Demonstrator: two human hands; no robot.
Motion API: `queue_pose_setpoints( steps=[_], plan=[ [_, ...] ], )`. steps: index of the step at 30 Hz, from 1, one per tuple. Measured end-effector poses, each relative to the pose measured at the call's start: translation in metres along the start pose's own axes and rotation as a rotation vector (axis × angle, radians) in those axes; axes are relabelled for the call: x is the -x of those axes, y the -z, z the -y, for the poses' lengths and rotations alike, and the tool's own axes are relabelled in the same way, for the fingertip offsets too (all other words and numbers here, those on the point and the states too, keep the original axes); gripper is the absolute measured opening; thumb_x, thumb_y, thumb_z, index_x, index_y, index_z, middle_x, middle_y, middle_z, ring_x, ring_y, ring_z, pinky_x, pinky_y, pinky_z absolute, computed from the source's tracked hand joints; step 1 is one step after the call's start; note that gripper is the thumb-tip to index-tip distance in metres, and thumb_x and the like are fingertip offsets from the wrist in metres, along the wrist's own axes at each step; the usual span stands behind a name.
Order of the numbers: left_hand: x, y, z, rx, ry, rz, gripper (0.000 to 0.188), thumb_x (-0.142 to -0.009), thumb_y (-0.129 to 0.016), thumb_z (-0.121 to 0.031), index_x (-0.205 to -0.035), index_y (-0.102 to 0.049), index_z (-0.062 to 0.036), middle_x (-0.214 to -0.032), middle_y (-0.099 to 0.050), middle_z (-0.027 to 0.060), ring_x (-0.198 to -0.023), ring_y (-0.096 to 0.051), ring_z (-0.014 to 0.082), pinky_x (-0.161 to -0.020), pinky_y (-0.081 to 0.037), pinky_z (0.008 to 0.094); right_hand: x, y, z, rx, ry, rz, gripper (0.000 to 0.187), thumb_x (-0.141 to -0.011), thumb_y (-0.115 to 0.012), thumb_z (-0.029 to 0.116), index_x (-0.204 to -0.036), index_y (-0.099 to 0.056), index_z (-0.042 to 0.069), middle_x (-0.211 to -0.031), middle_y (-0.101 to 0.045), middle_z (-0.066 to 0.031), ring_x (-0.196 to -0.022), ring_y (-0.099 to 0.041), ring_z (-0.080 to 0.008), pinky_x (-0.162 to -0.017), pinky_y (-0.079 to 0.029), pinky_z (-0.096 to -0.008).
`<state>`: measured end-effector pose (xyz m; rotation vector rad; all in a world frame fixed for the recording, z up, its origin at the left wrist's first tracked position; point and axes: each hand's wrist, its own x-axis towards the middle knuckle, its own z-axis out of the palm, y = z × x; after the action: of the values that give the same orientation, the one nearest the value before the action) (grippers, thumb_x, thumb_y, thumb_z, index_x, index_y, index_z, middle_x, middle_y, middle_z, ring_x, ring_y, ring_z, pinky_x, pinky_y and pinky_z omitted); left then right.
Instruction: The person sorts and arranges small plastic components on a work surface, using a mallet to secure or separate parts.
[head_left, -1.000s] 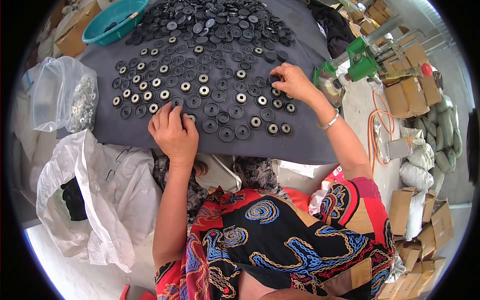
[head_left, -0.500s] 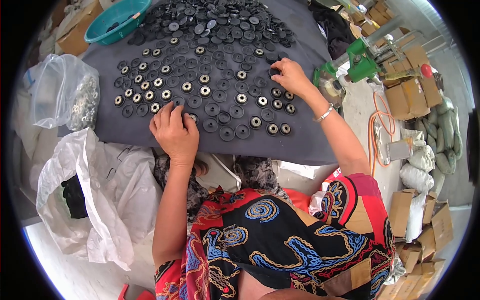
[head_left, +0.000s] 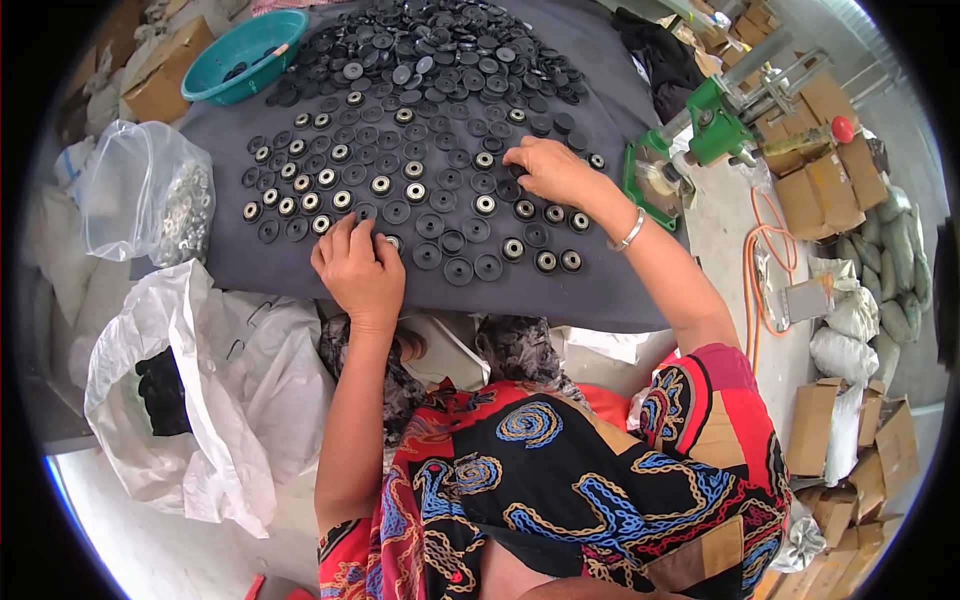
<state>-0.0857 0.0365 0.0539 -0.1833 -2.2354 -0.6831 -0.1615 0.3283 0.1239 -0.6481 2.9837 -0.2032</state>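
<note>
Many black plastic wheels [head_left: 457, 271] lie spread over a dark grey cloth-covered table, several with a shiny metal bearing [head_left: 485, 205] in the middle. My left hand [head_left: 360, 275] rests at the near edge of them, fingers bent but slightly apart, beside a wheel with a bearing [head_left: 393, 243]; what lies under the palm is hidden. Among the wheels on the right, my right hand [head_left: 558, 172] pinches a black disc [head_left: 516, 170] between thumb and fingers, low over the cloth. Its underside is hidden by the fingers. Some plain dark discs [head_left: 563, 122] lie just beyond that hand.
A heap of black discs [head_left: 440, 50] covers the table's far side, near a teal basin [head_left: 215, 88]. To the left are a clear bag of metal parts [head_left: 185, 205] and an open white sack [head_left: 225, 440]. A green hand press [head_left: 715, 125] stands at the right, cartons [head_left: 815, 205] behind.
My right hand has moved left and slightly nearer, with the black disc in its pinch. My left hand keeps its place by the wheels. The whole view has shifted slightly.
</note>
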Motion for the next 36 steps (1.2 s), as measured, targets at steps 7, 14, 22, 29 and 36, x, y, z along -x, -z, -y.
queue_pose_setpoints(
  steps=[7, 14, 22, 29, 36],
  plan=[
    [-0.001, 0.001, -0.002, -0.027, -0.003, -0.01, 0.02, -0.075, -0.065, -0.009, -0.094, -0.067, -0.0061, -0.104, -0.065, 0.0089, -0.099, -0.059, 0.03, -0.092, -0.041, 0.0438, 0.046, 0.014, -0.01, -0.226, -0.157, -0.483, 0.031, -0.071, -0.066, 0.009, -0.1, -0.06, 0.002, -0.094, -0.06, -0.0167, -0.087, -0.063, -0.031, -0.077, -0.051, -0.0398],
    [-0.001, -0.002, 0.001, -0.038, -0.014, 0.003, 0.02, -0.076, -0.064, -0.01, -0.095, -0.067, -0.0059, -0.105, -0.066, 0.0093, -0.1, -0.059, 0.0303, -0.093, -0.041, 0.0441, 0.139, -0.027, -0.029, -0.355, -0.503, -0.587, 0.025, -0.068, -0.067, 0.008, -0.091, -0.058, 0.001, -0.084, -0.06, -0.0126, -0.066, -0.061, -0.0261, -0.064, -0.05, -0.0362],
    [0.002, -0.004, 0.005, -0.035, -0.022, 0.008, 0.019, -0.076, -0.064, -0.011, -0.094, -0.067, -0.0062, -0.107, -0.065, 0.0091, -0.102, -0.059, 0.0289, -0.094, -0.04, 0.0453, 0.155, -0.017, -0.025, -0.117, -0.476, -0.323, 0.032, -0.071, -0.069, 0.015, -0.099, -0.067, 0.001, -0.092, -0.062, -0.0157, -0.087, -0.063, -0.0334, -0.076, -0.05, -0.0406],
    [0.001, -0.002, 0.001, -0.046, -0.015, 0.019, 0.021, -0.077, -0.063, -0.011, -0.097, -0.068, -0.0054, -0.107, -0.066, 0.0097, -0.102, -0.06, 0.0293, -0.095, -0.041, 0.0431, 0.102, -0.005, -0.009, -0.379, -0.216, -0.451, 0.034, -0.072, -0.071, 0.008, -0.104, -0.066, 0.0, -0.085, -0.057, -0.01, -0.071, -0.058, -0.021, -0.067, -0.049, -0.033],
    [0.002, -0.005, 0.003, -0.05, -0.012, 0.018, 0.02, -0.077, -0.063, -0.011, -0.096, -0.068, -0.0059, -0.107, -0.066, 0.009, -0.102, -0.059, 0.029, -0.094, -0.041, 0.0429, 0.067, -0.018, -0.012, -0.215, -0.188, -0.321, 0.035, -0.073, -0.072, 0.01, -0.105, -0.066, 0.0, -0.091, -0.061, -0.0121, -0.08, -0.062, -0.0263, -0.074, -0.05, -0.0355]
  ],
)
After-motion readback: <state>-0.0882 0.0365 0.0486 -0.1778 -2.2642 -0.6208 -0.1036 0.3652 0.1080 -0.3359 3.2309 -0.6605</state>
